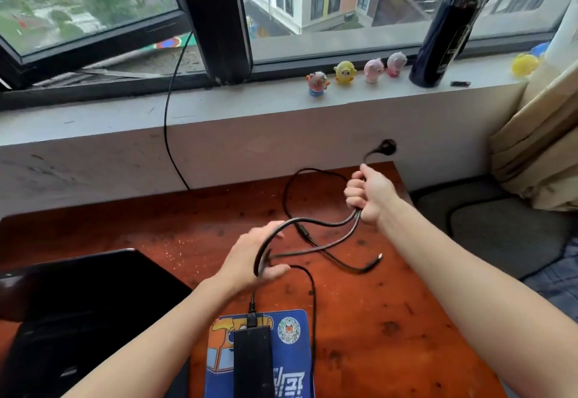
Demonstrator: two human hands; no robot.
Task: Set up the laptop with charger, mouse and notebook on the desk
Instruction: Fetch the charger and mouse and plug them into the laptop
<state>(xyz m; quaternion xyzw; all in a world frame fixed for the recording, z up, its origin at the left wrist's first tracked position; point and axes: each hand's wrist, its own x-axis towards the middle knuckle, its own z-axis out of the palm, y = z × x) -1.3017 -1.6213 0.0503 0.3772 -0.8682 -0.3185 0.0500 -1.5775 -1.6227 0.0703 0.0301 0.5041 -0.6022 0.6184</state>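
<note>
Charger cable (pixel 312 221), limp, light and likely to tangle, hangs above the bench (pixel 391 303), bunched in the fisted right hand (pixel 369 197) and looped over the straight-fingered left hand (pixel 250 260); best gripped near its plug.

Both bare forearms reach up from the lower frame, the right hand (pixel 369 196) at centre right fisted round the charger cable (pixel 355 213), the left hand (pixel 250 257) at centre with fingers nearly straight.
</note>
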